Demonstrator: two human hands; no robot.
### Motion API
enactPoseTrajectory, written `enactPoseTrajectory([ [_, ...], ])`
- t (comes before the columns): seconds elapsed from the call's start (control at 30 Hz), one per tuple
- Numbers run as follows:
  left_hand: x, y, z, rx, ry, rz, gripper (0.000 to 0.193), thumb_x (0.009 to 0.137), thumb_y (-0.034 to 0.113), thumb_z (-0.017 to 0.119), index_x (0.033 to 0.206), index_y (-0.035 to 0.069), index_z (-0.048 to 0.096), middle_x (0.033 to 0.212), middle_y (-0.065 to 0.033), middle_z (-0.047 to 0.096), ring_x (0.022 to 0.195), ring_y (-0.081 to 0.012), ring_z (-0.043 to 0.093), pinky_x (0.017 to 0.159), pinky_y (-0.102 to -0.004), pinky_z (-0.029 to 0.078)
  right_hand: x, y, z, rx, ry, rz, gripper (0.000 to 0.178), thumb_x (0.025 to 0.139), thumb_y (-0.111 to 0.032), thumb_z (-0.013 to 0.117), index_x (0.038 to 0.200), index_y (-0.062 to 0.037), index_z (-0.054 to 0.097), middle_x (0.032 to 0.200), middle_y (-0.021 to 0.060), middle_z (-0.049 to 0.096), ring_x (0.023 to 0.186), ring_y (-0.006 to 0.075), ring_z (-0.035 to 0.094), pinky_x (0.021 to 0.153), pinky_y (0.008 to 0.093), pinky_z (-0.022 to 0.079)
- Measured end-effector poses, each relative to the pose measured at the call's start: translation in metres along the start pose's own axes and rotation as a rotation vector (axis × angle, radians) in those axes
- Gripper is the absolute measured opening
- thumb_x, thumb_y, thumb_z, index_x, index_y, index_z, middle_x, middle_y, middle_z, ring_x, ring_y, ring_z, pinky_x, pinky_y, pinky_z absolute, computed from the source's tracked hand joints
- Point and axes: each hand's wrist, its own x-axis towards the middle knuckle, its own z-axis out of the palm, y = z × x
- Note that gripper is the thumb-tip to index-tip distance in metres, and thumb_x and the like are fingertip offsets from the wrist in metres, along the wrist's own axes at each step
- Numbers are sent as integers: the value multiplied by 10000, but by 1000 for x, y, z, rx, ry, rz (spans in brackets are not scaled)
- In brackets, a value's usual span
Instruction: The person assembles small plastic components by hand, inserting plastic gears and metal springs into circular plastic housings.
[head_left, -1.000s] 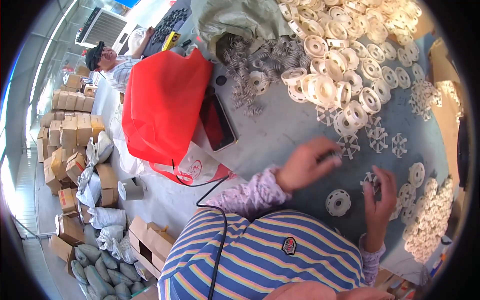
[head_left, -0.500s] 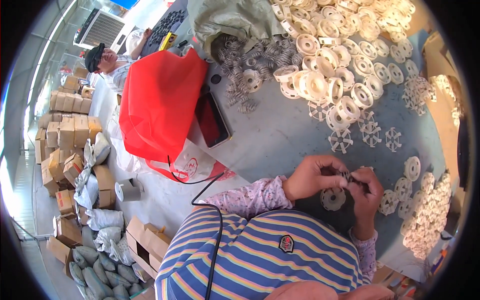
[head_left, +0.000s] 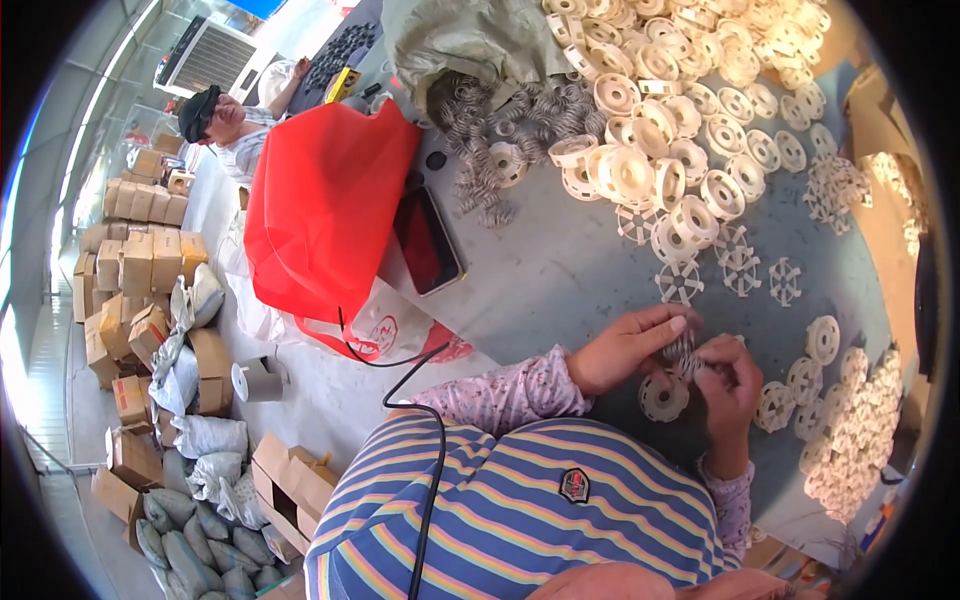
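Observation:
Over the near part of the grey table, my left hand (head_left: 628, 350) and my right hand (head_left: 730, 382) meet at a coiled metal spring (head_left: 681, 349). The fingers of both are closed on it, the left from above and the right from the side. Just below the spring lies a round cream plastic ring (head_left: 662, 400) with slots, partly covered by my fingers. Beyond my hands, several spoked plastic pieces (head_left: 681, 283) lie flat. To the right of my right hand are more slotted discs (head_left: 775, 405).
A large pile of cream rings (head_left: 630, 170) fills the far right. Loose springs (head_left: 480, 130) spill from a sack (head_left: 470, 45). A phone (head_left: 428, 240) lies by a red bag (head_left: 325, 210). Small plastic parts (head_left: 850, 440) heap up at right. Another person (head_left: 225, 125) is at far left.
My fingers have shifted around the spring, and more of its coils show between my hands. My left thumb and fingers have lifted slightly. The ring below stays on the table.

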Motion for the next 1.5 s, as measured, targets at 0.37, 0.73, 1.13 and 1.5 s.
enactPoseTrajectory([
  [0.37,9,-10,-49,35,-316,-465,433,1114,450,611,1272,57,705,977,-112,791,771,-188,783,600,-304,638,0,-13,9,-270,114,-120,210,893,46,816,1063,-17,710,1069,134,740,950,207,710,815,315,570],
  [0.73,-2,-3,-7,312,-88,85,394,1147,355,582,1359,28,637,1103,-51,698,881,-140,699,685,-302,632,5,-7,14,14,248,265,293,878,58,831,1145,1,723,1076,152,757,979,287,736,864,351,584],
  [1.13,1,3,-16,-15,-141,-183,313,1142,307,595,1317,48,624,1116,-56,702,888,-133,712,605,-260,575,13,-26,3,-527,42,-146,385,876,30,814,1247,-63,766,1121,129,749,995,282,734,851,358,595],
  [1.5,-3,17,-19,-50,-224,-354,239,1155,262,564,1288,75,631,980,-38,684,731,-104,619,505,-208,462,1,-40,0,-753,-95,-371,220,868,-30,853,1074,-37,779,1088,100,763,985,285,744,814,363,620],
])
